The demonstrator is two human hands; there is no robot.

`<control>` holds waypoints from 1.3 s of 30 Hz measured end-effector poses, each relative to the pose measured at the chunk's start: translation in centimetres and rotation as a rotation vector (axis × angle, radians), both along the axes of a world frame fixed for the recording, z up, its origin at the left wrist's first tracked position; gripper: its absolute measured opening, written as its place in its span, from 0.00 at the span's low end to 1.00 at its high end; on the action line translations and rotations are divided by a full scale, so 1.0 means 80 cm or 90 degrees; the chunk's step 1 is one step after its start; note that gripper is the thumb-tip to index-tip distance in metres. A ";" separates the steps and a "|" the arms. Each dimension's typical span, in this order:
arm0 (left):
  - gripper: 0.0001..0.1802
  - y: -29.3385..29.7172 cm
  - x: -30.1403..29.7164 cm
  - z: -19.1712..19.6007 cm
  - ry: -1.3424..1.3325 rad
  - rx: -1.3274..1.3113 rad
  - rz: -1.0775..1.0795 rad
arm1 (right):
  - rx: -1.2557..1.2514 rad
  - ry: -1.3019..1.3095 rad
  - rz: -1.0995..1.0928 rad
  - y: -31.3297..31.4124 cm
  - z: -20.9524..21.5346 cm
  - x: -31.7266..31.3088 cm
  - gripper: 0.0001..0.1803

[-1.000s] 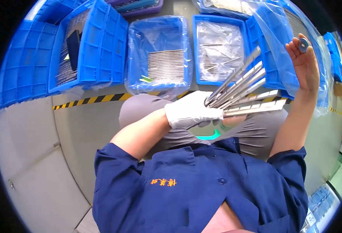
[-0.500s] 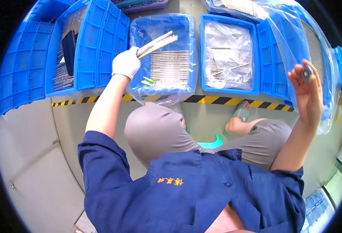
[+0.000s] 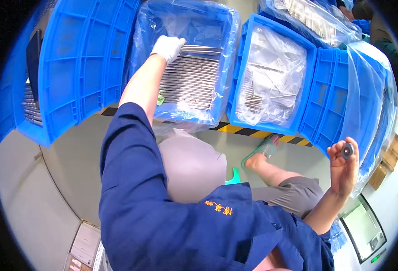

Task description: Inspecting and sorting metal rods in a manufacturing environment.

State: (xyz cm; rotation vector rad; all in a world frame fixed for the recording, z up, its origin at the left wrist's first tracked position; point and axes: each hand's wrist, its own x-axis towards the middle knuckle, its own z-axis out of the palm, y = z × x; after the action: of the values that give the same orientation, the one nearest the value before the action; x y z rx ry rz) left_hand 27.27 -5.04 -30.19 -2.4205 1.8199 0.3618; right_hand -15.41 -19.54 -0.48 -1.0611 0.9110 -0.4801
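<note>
In a white glove, my left hand [image 3: 168, 48] reaches into a plastic-lined blue bin [image 3: 143, 34]. Its fingers are closed on the left ends of a few thin metal rods [image 3: 203, 49], which lie level at the far end of a tight row of similar rods [image 3: 191, 81]. Part of the grip is hidden by the glove. A green scrap [image 3: 160, 99] shows at the row's near left corner. Out to the right, my bare right hand [image 3: 343, 174] is raised, fingers closed on a small dark grey ring-shaped piece [image 3: 347, 151] with a hole in its middle.
Right of the lined bin stands another blue bin [image 3: 311, 67] with clear plastic and loose rods inside. Stacked blue crates [image 3: 84, 58] rise at the left. A plastic-draped crate [image 3: 368, 104] stands near my right hand. Black-and-yellow tape [image 3: 239, 130] runs along the floor.
My left hand has brought the rods from a slanted hold above the bin down onto the row's far end. The right hand, still gripping the ring-shaped piece, sits lower in view. The whole view has shifted.
</note>
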 end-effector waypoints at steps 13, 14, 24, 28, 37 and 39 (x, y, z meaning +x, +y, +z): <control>0.27 -0.058 -0.041 -0.022 0.039 0.033 0.219 | 0.016 0.049 -0.034 -0.010 -0.009 -0.008 0.26; 0.27 -0.056 -0.034 -0.024 0.050 0.024 0.202 | 0.029 0.040 -0.027 -0.008 -0.010 -0.005 0.25; 0.17 -0.066 -0.026 -0.058 -0.003 -0.089 0.159 | 0.040 0.068 -0.038 -0.005 -0.022 -0.004 0.23; 0.15 -0.070 -0.039 -0.047 0.022 -0.046 0.202 | 0.039 0.066 -0.038 -0.005 -0.021 -0.003 0.23; 0.13 -0.060 -0.060 -0.062 0.089 -0.269 0.133 | 0.039 0.059 -0.025 -0.005 -0.021 -0.001 0.23; 0.14 -0.058 -0.052 -0.060 0.042 -0.282 0.285 | 0.034 0.064 -0.028 -0.006 -0.019 -0.003 0.23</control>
State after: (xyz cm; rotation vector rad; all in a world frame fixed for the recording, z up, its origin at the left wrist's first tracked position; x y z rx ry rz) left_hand 23.13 -9.71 -34.97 -3.1588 1.4878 0.0668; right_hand -15.67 -20.02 -2.04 -1.0251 1.0324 -0.4404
